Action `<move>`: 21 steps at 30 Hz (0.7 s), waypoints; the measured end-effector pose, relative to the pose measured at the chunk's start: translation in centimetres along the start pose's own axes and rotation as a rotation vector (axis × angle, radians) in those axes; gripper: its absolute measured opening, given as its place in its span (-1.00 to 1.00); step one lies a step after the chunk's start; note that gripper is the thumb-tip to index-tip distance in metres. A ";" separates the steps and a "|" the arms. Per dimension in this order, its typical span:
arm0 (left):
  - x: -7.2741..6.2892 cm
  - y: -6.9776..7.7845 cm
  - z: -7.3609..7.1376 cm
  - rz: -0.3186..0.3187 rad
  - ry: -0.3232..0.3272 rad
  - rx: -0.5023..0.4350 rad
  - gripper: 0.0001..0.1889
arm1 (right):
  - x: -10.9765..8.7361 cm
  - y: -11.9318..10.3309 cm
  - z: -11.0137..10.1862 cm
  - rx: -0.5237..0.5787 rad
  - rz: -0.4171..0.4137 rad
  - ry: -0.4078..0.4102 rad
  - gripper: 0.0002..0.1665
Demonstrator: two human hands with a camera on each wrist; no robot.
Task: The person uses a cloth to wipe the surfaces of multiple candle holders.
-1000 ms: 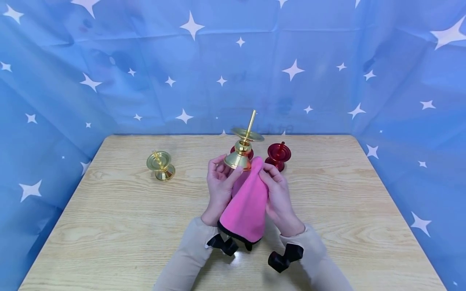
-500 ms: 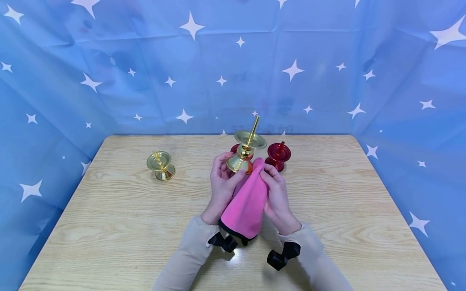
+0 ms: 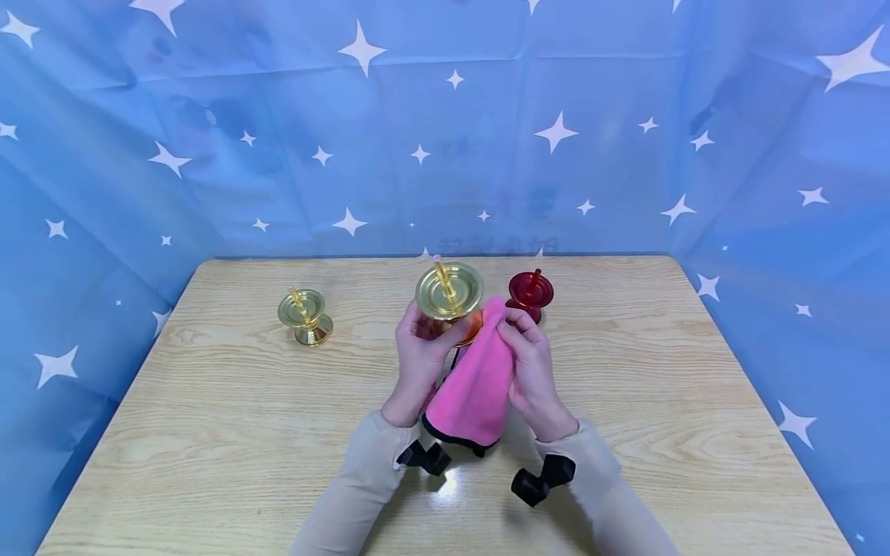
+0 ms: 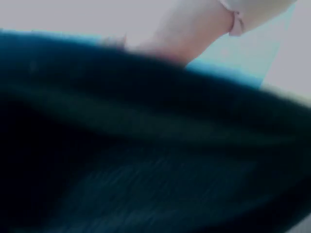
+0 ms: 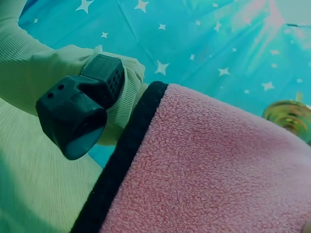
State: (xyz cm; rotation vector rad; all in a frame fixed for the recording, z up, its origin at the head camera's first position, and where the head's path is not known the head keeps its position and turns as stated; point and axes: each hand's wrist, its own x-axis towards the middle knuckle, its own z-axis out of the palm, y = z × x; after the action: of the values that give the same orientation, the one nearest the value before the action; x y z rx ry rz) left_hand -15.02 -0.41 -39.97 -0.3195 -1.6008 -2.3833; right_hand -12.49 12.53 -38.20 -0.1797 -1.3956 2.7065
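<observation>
A gold candle holder [image 3: 466,292] with a round dish and a central spike is held up by its base in my left hand [image 3: 421,361]. Its dish is tipped toward the head camera. My right hand [image 3: 534,369] pinches a pink cloth [image 3: 474,398] with black edging, its bunched top right at the holder's base. The rest of the cloth hangs down between my wrists. Pink fleece [image 5: 214,165] fills much of the right wrist view, with the gold holder [image 5: 287,115] at the right edge. Dark, blurred material covers most of the left wrist view.
Another gold candle holder [image 3: 313,328] stands on the wooden table [image 3: 229,432] to the left. A red candle holder [image 3: 531,290] stands just beyond my right hand. Behind the table hangs a blue curtain [image 3: 292,108] with white stars. Each wrist wears a black camera.
The gold candle holder has tilted from leaning right to leaning back, its dish turning toward the head camera and shifting left and down. It now hides the second red holder behind it.
</observation>
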 end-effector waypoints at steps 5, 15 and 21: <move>0.4 0.1 -0.6 0.024 -0.035 0.043 -0.59 | 0.2 0.1 0.0 -0.015 0.032 -0.011 -0.65; 1.1 -0.2 -2.4 0.067 -0.047 0.101 -0.60 | 0.3 0.4 -0.1 -0.043 0.075 -0.028 -0.66; 2.3 -0.2 -4.4 0.057 0.055 0.168 -0.64 | 0.1 -0.2 -0.5 -0.063 0.063 -0.028 -0.65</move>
State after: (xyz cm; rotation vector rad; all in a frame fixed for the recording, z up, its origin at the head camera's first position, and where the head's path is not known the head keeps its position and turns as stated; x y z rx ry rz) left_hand -17.43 -4.65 -41.04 -0.2611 -1.7289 -2.1786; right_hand -12.49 13.08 -38.37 -0.1944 -1.5097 2.7264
